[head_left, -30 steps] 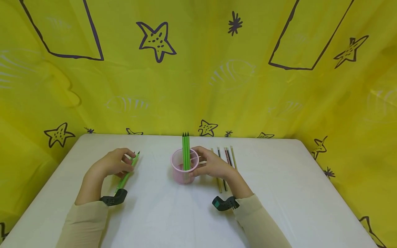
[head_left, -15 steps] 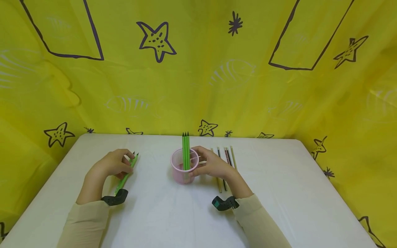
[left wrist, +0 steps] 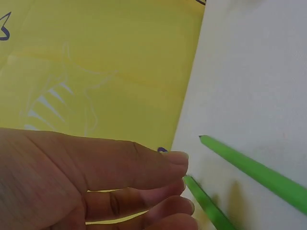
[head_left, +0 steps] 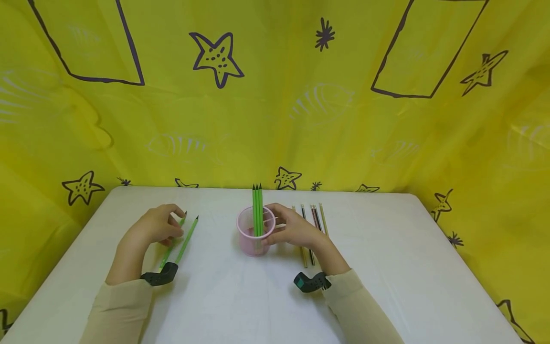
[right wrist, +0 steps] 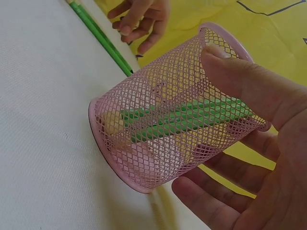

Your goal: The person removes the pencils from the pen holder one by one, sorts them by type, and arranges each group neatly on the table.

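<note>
My right hand [head_left: 294,229] grips a pink mesh pencil cup [right wrist: 168,120], thumb at its rim and fingers round the far side. Green pencils [head_left: 258,210] stand in the cup, dark points up. To the left, my left hand [head_left: 162,224] hovers with loosely bent fingers beside two green pencils on the table. The nearer pencil [head_left: 187,239] lies just right of the fingers, apart from them. Partly behind the fingertips is the other pencil [left wrist: 208,203]; in the right wrist view the left fingers [right wrist: 139,19] are spread with nothing between them.
Several dark and gold pencils [head_left: 324,219] lie on the white table [head_left: 240,306], partly hidden by the right hand and forearm. A yellow patterned curtain [head_left: 266,119] hangs behind and along the sides. Each wrist carries a black camera band [head_left: 161,275].
The two green pencils at my left hand were close together; one now lies farther right, its point away from the fingers. My right hand and the cup have stayed in place.
</note>
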Demonstrator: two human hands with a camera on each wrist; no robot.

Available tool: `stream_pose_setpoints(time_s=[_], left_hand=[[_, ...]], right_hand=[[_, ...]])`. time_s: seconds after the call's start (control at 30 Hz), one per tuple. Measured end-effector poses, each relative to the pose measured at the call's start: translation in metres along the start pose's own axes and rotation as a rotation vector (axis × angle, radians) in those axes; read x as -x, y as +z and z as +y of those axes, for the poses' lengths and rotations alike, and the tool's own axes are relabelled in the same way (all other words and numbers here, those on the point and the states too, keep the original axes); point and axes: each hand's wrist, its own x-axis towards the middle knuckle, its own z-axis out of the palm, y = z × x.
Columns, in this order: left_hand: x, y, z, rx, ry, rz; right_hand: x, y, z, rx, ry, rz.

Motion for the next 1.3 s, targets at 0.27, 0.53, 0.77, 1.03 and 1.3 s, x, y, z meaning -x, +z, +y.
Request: stream_pose_setpoints(time_s=[0.27,0.53,0.77,1.03,1.3], left_hand=[[0.006,0.000,0.014,0.043,0.066,0.002],[0.010,-0.001,0.027,0.151,0.166,0.007],[0.007,0.005,0.036,0.352,0.292,-0.049],[0.000,0.017,0.051,0.449,0.434,-0.010],[-0.007,0.033,0.062,0.631,0.525,0.085]], right_hand=[[0.000,0.000,0.001,-0.002,-0.005,0.000],[0.001,0.001,-0.001,-0.012,-0.006,-0.003],[0.001,0.001,-0.001,-0.011,-0.012,-0.001],[0.001,0.000,-0.001,-0.009,-0.012,0.001],[0.001,0.000,0.001,-0.025,-0.028,-0.003]])
